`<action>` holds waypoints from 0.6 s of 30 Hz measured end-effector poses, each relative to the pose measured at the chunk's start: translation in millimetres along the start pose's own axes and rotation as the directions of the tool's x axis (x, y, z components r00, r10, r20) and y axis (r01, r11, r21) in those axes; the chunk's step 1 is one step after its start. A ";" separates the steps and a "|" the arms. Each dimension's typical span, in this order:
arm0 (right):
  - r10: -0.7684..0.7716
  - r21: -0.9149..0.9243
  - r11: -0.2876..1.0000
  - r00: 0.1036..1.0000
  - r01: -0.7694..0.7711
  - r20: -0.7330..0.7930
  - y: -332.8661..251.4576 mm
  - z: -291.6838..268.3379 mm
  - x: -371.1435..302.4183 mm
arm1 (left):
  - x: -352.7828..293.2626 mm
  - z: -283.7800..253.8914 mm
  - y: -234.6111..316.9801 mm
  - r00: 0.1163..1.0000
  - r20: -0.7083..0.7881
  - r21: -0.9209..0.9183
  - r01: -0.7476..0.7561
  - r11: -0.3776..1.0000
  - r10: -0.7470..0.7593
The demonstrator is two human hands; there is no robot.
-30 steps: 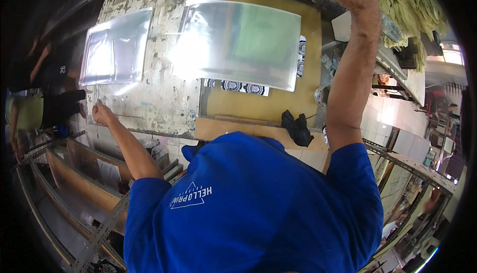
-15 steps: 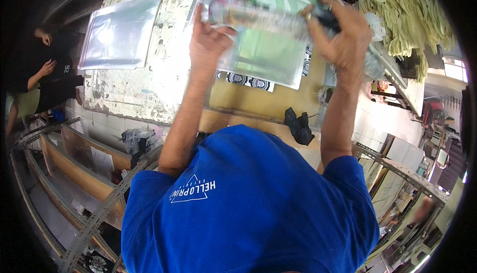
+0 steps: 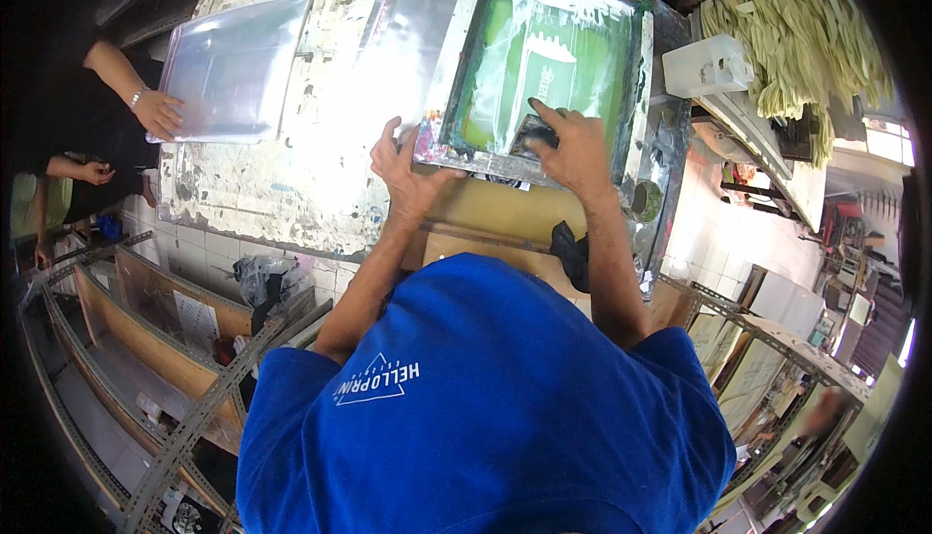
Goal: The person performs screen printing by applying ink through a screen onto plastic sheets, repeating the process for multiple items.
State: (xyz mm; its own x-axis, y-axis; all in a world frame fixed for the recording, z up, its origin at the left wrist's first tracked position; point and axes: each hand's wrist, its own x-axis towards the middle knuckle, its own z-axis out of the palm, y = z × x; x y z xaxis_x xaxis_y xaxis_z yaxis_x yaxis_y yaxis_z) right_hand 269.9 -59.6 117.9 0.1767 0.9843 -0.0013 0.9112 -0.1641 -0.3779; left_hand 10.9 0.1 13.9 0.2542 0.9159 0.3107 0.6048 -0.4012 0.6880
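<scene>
A framed printing screen [image 3: 544, 58] with green mesh lies flat on the brown board [image 3: 485, 209] of a worn, paint-chipped table [image 3: 282, 184]. My left hand [image 3: 408, 170] grips the near left corner of the screen's frame. Inside the frame, near its front edge, my right hand [image 3: 568, 146] is closed on a dark squeegee [image 3: 532, 131]. A clear plastic sheet [image 3: 393, 49] lies on the table just left of the screen.
Another clear plastic sheet [image 3: 233, 68] lies at the table's left end, with another person's hand [image 3: 160, 112] on its edge. A black rag [image 3: 568, 248] sits at the table's near edge. A white container [image 3: 707, 66] and pale bags [image 3: 796, 39] are at right. Metal shelving [image 3: 146, 359] stands below left.
The screen frame, held up in both hands before, has come down flat on the board. My right hand has moved onto the squeegee. The other person's hand has reached the left sheet.
</scene>
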 end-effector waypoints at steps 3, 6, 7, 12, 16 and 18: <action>0.000 -0.217 0.976 1.000 -0.005 -0.025 3.9 22.9 -3.3 | -0.1 0.6 -0.9 0.999 -0.001 0.094 -0.035 0.995 0.035; 0.011 -0.161 0.987 0.994 -0.029 -0.112 15.3 37.6 8.6 | -2.7 2.6 -3.6 0.999 -0.004 0.107 -0.032 0.994 0.033; 0.018 -0.132 0.991 0.991 -0.036 -0.133 24.0 38.4 19.3 | -3.6 3.5 -4.2 1.000 -0.006 0.100 -0.026 0.995 0.027; -0.003 -0.120 0.992 0.967 -0.029 -0.255 66.2 32.7 94.0 | -3.1 6.2 -3.2 1.000 -0.011 0.053 -0.024 0.998 0.025; -0.006 -0.136 0.990 0.966 -0.031 -0.259 89.4 30.5 139.5 | -3.7 -0.9 0.8 1.000 -0.009 0.019 -0.007 1.000 0.007; -0.027 -0.016 1.000 0.971 0.024 -0.238 100.7 20.5 149.4 | -5.5 -2.5 0.5 1.000 -0.014 0.009 -0.018 1.000 0.019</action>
State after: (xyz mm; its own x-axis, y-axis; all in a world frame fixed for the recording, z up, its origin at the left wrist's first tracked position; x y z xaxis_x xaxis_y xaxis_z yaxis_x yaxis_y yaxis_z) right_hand 380.4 72.3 60.6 0.2356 0.9444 0.2294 0.9211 -0.1417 -0.3627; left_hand 7.9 -5.2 14.2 0.2548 0.9080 0.3325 0.6066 -0.4179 0.6763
